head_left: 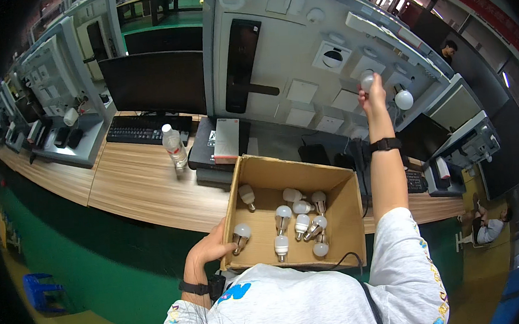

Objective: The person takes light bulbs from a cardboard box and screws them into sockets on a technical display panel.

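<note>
My left hand (pixel 208 250) is wrapped round the left side of a cardboard box (pixel 300 172), which sits against my body at the table's front edge. Several light bulbs (pixel 283 214) with white domes lie loose inside it, some pointing up, some down. My right arm reaches up to a grey upright display panel (pixel 216 74). There my right hand (pixel 377 97) is closed round a light bulb (pixel 367 80) with a whitish dome; its base and any socket are hidden. Just right of that hand, another white bulb (pixel 403 98) is fitted on the panel.
A black door lock (pixel 243 66) and several white switches and sensors are mounted on the panel. On the table stand a plastic bottle (pixel 175 147), stacked boxes (pixel 226 141), a keyboard (pixel 147 129) and a monitor (pixel 154 82). A seated person (pixel 491 229) is at far right.
</note>
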